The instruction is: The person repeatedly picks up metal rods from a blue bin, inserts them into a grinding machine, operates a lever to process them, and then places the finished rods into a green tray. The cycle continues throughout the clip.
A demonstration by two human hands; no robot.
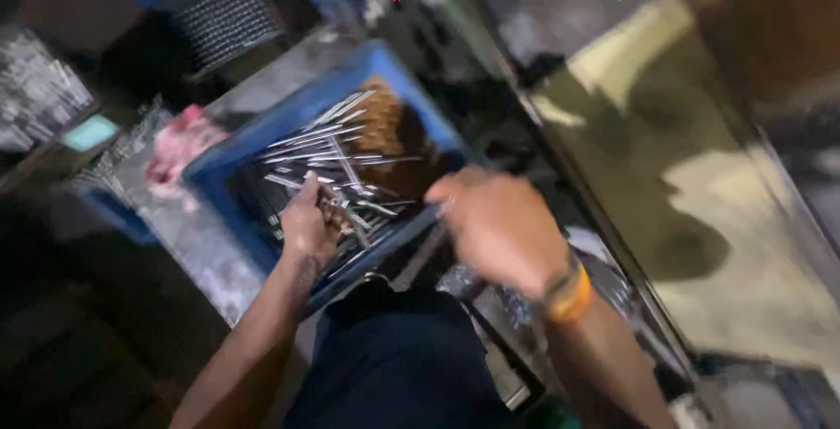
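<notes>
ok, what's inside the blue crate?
The blue crate holds loose metal rods; the left hand reaches among them, hiding some. The crate bottom is too blurred to tell.

A worker with bare forearms is wearing dark navy trousers, the right hand (500,223) showing an orange band and a thin dark bracelet (567,293) at the wrist, the left hand (306,223) wearing nothing.

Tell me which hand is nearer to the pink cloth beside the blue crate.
Left. The left hand is inside the blue crate, closer to the pink cloth; the right hand is at the crate's far corner.
</notes>
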